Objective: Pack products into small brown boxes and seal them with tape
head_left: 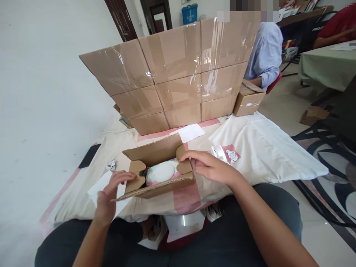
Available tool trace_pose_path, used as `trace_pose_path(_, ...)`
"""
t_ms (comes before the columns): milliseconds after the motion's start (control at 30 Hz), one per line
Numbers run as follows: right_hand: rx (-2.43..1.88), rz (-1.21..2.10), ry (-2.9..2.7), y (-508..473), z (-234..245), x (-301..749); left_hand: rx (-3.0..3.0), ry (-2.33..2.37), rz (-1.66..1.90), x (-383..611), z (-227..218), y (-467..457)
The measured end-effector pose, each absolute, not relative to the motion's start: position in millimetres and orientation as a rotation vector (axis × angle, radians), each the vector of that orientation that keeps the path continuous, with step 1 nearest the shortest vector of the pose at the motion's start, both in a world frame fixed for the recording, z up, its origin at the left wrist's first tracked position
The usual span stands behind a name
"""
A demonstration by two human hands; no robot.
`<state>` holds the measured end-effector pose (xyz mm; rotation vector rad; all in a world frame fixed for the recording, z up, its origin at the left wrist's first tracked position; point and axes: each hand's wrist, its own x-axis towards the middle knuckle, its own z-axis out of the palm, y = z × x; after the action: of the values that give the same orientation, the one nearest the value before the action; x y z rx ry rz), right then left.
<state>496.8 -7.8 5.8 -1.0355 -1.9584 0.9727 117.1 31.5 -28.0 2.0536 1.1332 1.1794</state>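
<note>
An uncovered cardboard box point(167, 190) sits on the cloth before me, its long flaps standing up. Inside lies a pink and pale green pack with a white oval lid point(164, 172), which looks like a pack of wet wipes. My left hand point(109, 191) is open, its fingertips resting on the folded-in left end flap point(135, 182) and the thumb apart. At the other end, my right hand point(210, 166) has its fingers stretched out, the index touching the right end flap point(182, 152) and the others beside the box's outer wall. Part of the pack is hidden under the end flaps.
A tall taped cardboard panel point(178, 74) stands behind the box. Around lie white paper point(191, 132), a tape roll point(219, 152), crumpled paper point(231, 155) and a black flat object point(89, 155). A person in a light blue shirt point(267, 52) sits beyond, near a closed carton point(249, 99).
</note>
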Motion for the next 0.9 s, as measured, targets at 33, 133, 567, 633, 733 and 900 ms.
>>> trace_pose_path(33, -1.038, 0.973, -1.966, -8, 6, 497, 2.099, 1.105, 1.172, 116, -40, 32)
trace_pose_path(133, -1.137, 0.858, -1.933, -8, 0, 488, 2.163, 1.154, 1.250, 126, -54, 35)
trace_pose_path(567, -1.251, 0.113, -1.954, 1, -18, 451, 1.934, 1.247, 1.050, 133, -41, 46)
trace_pose_path(633, -1.322, 0.058, -1.994, -3, -10, 449, 2.029, 1.269, 0.956, 131, -36, 45)
trace_pose_path(733, -1.376, 0.064, -2.016, -7, -5, 448, 2.105, 1.268, 0.890, 131, -32, 43)
trace_pose_path(900, -1.326, 0.151, -2.006, -6, -10, 453, 2.162, 1.280, 0.879, 133, -32, 42)
